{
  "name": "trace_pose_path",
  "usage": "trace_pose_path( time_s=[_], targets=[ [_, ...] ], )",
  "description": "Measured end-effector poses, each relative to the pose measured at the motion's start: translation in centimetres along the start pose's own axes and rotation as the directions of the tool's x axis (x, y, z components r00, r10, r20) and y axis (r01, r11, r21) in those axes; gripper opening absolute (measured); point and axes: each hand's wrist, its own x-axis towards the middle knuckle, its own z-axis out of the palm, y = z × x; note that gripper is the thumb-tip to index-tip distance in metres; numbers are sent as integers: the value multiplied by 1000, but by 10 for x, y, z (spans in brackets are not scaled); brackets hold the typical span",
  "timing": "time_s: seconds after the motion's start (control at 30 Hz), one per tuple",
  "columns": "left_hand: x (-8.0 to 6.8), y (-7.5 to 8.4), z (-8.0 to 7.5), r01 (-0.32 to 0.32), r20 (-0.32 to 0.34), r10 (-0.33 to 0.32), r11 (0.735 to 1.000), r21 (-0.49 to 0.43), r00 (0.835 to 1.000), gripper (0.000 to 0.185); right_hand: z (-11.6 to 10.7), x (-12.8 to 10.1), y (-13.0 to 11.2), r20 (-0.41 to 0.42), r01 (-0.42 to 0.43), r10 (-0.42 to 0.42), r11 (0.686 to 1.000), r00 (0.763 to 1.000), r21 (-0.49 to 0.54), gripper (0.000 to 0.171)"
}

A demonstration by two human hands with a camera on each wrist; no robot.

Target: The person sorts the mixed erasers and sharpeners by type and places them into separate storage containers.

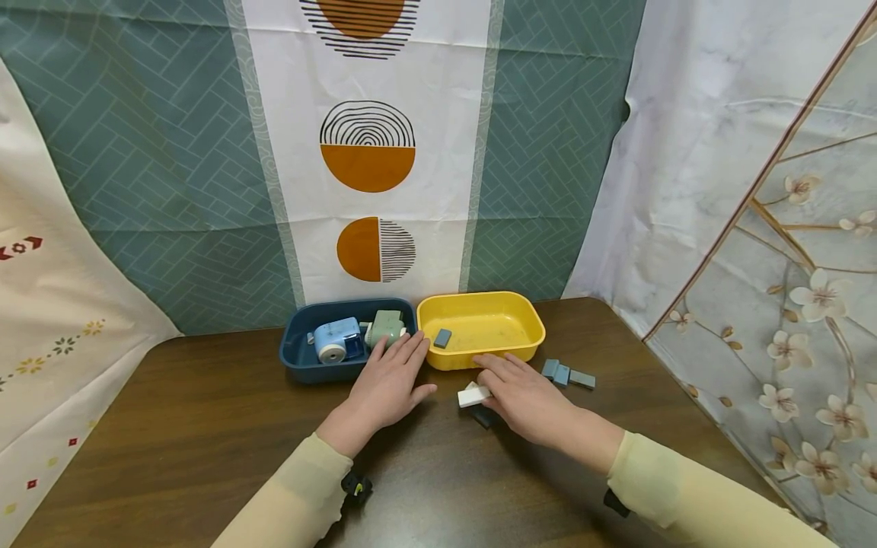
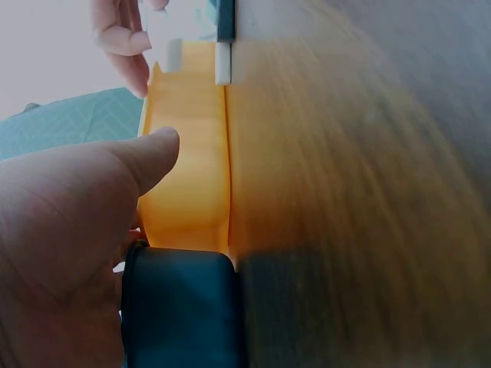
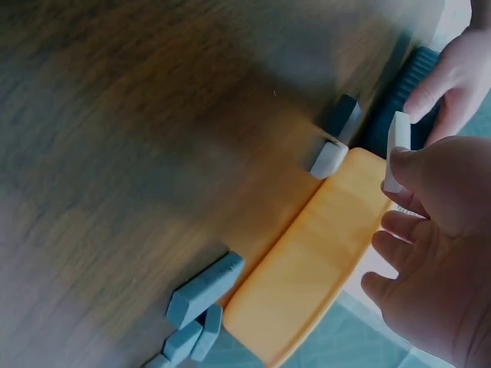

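Observation:
My right hand [image 1: 527, 399] pinches a small white eraser [image 3: 397, 142] between thumb and fingers, held above the table in front of the yellow bin [image 1: 479, 361]. Beneath it lie another white eraser [image 3: 330, 159] and a black eraser [image 3: 342, 115]. My left hand [image 1: 387, 380], fingers straight, lies at the adjoining rims of the dark blue bin [image 1: 318, 373] and the yellow bin; its thumb points out to the side. One grey-blue eraser [image 1: 442, 338] is inside the yellow bin, at its left end.
In the dark blue bin sit a light blue pencil sharpener [image 1: 336, 340] and a green one [image 1: 387, 324]. Several grey-blue erasers [image 1: 562, 374] lie on the wooden table [image 1: 226, 449] right of the yellow bin. A patterned cloth [image 1: 438, 259] hangs behind the bins.

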Motion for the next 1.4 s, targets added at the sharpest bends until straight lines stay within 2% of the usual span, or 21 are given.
trace_pose_path(
  time_s=[0.4,0.73,1.4],
  targets=[
    [1,-2,2,-6,-3,6,1000,-4,1000,84,-13,-1,9,-43,-21,20,1000,999,-2,24],
    [1,-2,2,-9,-4,9,1000,-11,1000,84,-21,6,22,-80,-49,48,999,996,-17,26],
    [0,-2,0,-12,2,12,1000,-8,1000,85,-25,22,47,-102,-120,118,993,988,-16,25]
  ],
)
